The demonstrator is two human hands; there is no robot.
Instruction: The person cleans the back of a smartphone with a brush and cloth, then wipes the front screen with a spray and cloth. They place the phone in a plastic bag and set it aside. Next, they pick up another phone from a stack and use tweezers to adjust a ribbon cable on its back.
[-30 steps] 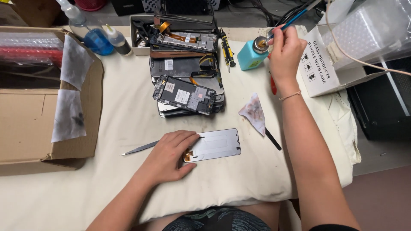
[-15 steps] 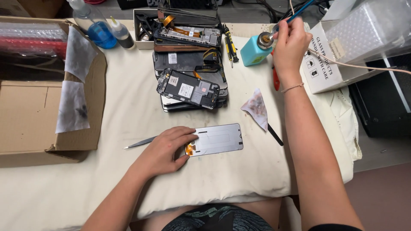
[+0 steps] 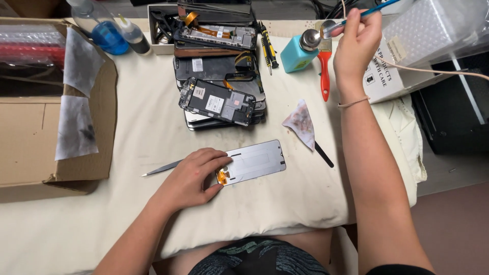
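My left hand (image 3: 196,175) rests on the cloth-covered table and pins the left end of a silver phone screen panel (image 3: 257,161), whose orange flex tab shows by my thumb. My right hand (image 3: 355,47) is raised at the far right and grips a thin blue-handled brush (image 3: 374,8), its tip over the metal top of a teal liquid dispenser bottle (image 3: 297,53). A pair of metal tweezers (image 3: 162,168) lies just left of my left hand.
A stack of dismantled phone frames (image 3: 219,97) sits beyond the panel. A stained wipe (image 3: 301,123), a black spudger (image 3: 324,155), a red-handled tool (image 3: 325,76) and screwdrivers (image 3: 268,48) lie nearby. A cardboard box (image 3: 46,127) stands left, a white box (image 3: 395,71) right, bottles (image 3: 104,30) at the back.
My right hand has lifted slightly with the brush above the dispenser. The view has shifted a little. My left hand stays on the panel.
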